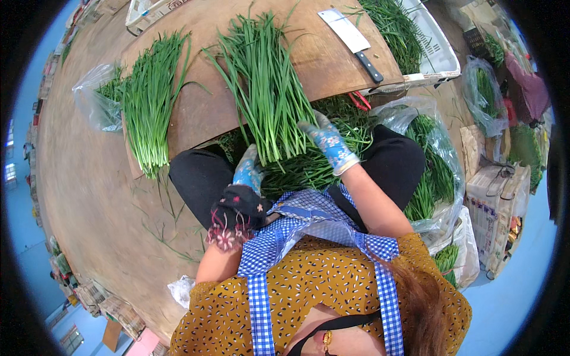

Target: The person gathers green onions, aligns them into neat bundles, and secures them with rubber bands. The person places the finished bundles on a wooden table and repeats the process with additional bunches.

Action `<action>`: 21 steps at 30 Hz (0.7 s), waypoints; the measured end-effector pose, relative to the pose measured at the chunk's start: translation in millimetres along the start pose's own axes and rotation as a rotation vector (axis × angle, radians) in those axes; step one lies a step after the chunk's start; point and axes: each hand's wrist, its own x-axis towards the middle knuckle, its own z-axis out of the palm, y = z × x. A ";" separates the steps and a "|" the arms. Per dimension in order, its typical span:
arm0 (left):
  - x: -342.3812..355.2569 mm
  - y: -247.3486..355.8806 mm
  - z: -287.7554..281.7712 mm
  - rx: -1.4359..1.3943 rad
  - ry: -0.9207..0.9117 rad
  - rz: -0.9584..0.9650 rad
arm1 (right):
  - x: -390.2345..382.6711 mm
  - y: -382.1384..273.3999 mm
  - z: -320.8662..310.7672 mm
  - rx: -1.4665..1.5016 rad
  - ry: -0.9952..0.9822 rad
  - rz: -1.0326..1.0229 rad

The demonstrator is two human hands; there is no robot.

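Note:
A thick bunch of green garlic chives (pixel 267 89) lies on a brown wooden board, its pale stalk ends hanging over the near edge. My left hand (pixel 248 169), in a blue flowered glove, is against the lower left of the stalks, its fingers partly hidden. On the other side my right hand (pixel 330 142), gloved alike, presses its fingers to the stalks, so the bunch is held between both hands. Another chive bunch (pixel 148 107) lies at the board's left edge. Loose chives (pixel 303 178) fill the space between my knees, below the held bunch.
A cleaver (pixel 344 32) with a black handle lies at the right of the board (pixel 205 115). Beyond it stands a white crate (pixel 439 50) of chives. Clear plastic bags (pixel 454 160) with more chives sit to my right. A red-handled tool (pixel 360 101) shows under the board's edge.

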 end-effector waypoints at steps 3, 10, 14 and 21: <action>18.9 8.5 31.1 -0.074 -0.160 -0.045 | -1.5 0.6 24.3 -0.232 0.008 -0.088; 13.6 0.0 46.2 -0.105 -0.517 -0.251 | -45.2 -27.3 20.8 -0.489 -0.193 -0.271; 3.4 -7.2 51.2 -0.253 -0.502 -0.280 | -55.9 -39.2 12.1 -0.652 -0.123 -0.270; -2.9 -4.3 58.2 -0.418 -0.448 -0.364 | -30.7 -2.7 0.0 -0.059 -0.153 -0.019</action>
